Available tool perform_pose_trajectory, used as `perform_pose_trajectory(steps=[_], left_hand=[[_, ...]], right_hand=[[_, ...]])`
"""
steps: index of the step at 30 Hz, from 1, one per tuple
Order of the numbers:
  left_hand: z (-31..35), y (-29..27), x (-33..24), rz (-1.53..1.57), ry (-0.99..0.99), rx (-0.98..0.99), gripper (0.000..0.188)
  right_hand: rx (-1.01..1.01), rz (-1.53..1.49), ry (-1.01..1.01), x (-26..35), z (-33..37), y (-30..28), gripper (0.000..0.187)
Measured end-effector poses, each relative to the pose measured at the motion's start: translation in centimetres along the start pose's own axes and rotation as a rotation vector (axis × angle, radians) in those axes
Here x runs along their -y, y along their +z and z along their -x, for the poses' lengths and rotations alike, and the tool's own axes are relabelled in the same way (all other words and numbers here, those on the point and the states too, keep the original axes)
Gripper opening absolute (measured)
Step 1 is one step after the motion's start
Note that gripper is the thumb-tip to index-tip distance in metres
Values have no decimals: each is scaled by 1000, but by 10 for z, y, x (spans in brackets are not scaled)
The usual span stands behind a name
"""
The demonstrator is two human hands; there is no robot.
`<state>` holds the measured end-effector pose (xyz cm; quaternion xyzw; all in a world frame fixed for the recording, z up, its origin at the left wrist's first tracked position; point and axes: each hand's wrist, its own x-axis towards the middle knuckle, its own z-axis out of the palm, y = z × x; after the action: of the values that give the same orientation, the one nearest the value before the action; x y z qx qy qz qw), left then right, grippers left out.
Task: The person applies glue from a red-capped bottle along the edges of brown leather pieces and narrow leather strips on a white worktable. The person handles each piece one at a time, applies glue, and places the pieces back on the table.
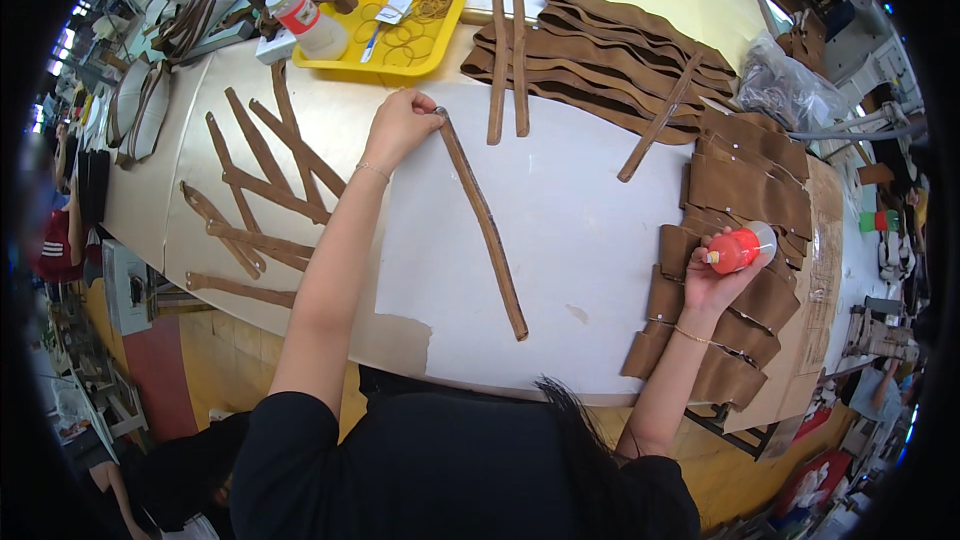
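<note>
My left hand (405,123) pinches the far end of a narrow brown strip (484,223), which slants toward me across a white sheet (570,270). A darker line runs along part of the strip's edge. Over at the right, my right hand (712,283) is wrapped round a small squeeze bottle (738,248) with a red label and a pale nozzle that points left. That bottle is held above overlapping wide brown bands (745,185). Two more narrow strips (508,60) lie side by side beyond the sheet, and another strip (662,115) rests slantwise on folded brown bands (590,50).
Several loose brown strips (265,180) lie crossed at the left. A yellow tray (390,68) at the back holds rubber bands, a blue-and-white tool and a jar (308,25) with a red label. Clear plastic wrap (785,80) sits at the far right.
</note>
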<state>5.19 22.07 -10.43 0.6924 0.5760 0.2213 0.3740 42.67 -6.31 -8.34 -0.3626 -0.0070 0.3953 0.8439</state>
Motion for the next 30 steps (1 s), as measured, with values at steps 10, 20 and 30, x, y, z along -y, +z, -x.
perform_pose_trajectory(steps=[10, 20, 30], left_hand=[[14, 8, -13, 107, 55, -76, 29], [51, 4, -73, 712, 141, 283, 48], [-7, 57, -181, 787, 264, 621, 51]], right_hand=[[1, -5, -2, -1, 2, 2, 70], [-14, -29, 14, 0, 1, 0, 69], [-35, -47, 28, 2, 4, 1, 70]])
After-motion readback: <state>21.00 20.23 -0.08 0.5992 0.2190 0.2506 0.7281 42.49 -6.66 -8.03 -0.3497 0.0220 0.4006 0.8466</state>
